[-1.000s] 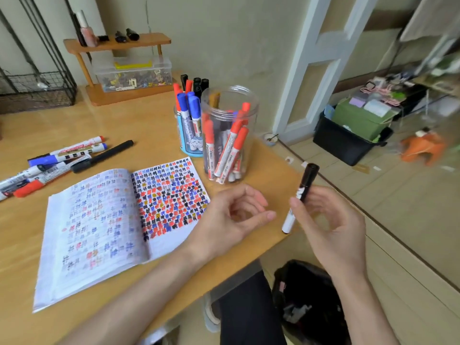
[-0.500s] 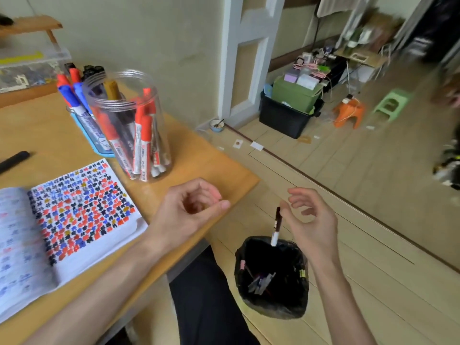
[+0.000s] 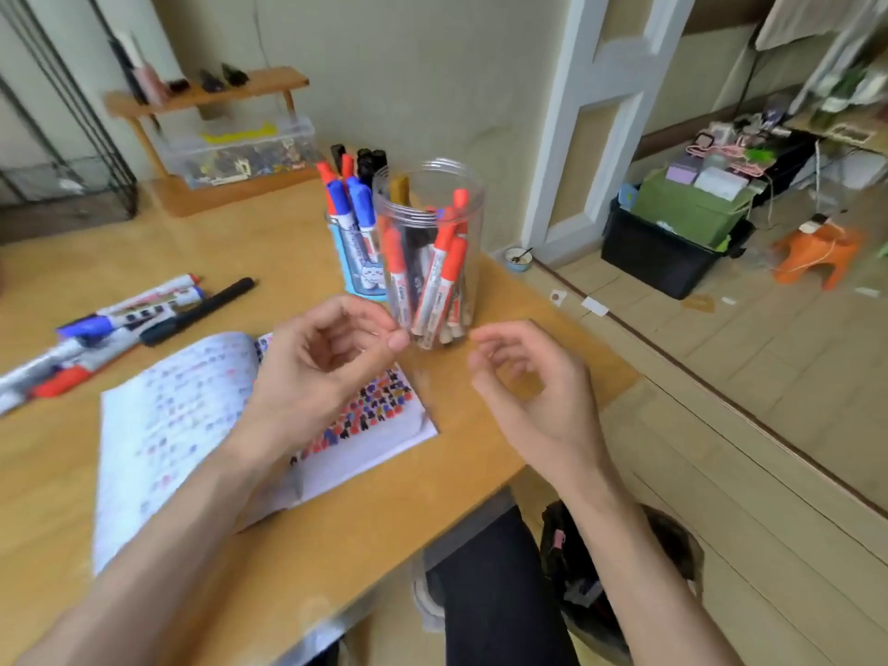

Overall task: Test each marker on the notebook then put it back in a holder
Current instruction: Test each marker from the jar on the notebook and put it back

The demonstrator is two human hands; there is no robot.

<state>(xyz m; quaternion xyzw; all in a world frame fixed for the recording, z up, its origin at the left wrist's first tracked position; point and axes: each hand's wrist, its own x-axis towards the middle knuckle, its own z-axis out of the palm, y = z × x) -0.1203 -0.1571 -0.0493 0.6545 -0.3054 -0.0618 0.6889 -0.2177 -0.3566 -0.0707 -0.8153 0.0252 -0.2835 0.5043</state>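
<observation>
Both empty here: the left grip (image 3: 326, 362) hovers loosely curled over the notebook (image 3: 182, 415), and the right grip (image 3: 524, 386) hangs just as slack beside it, neither holding a marker. That looks like a gap between markers, with the clear jar (image 3: 427, 252) just beyond the two grips, the blue holder (image 3: 360, 276) behind it, and the loose markers (image 3: 129, 314) lying on the counter (image 3: 269, 242) well out to the left of the left grip. Next up, by my read: reach left for one of those, uncap it, and mark a bare patch of page.
</observation>
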